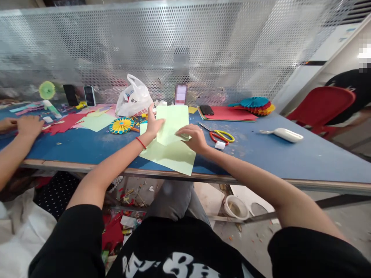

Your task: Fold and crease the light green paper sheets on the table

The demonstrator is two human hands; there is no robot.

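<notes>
A light green sheet of paper [172, 123] is held up in front of me, tilted over a second light green sheet [171, 156] that lies flat on the table. My left hand [153, 125], with a red string on the wrist, grips the raised sheet by its left edge, thumb across its face. At the lower right edge, my right hand [194, 138] has its bent fingers on the same sheet, where the paper looks folded or layered. Scissors [222, 136] with red and yellow handles lie right of my right hand, close to a small white roll [220, 145].
Around the blue table [261, 154] are a yellow-and-blue paper rosette [121, 126], a white plastic bag [135, 96], a black phone [206, 110] on red paper, a folded paper fan [255, 104] and a white case [286, 134]. Another person's hands [29, 126] are at the left. A perforated metal screen [116, 50] stands behind.
</notes>
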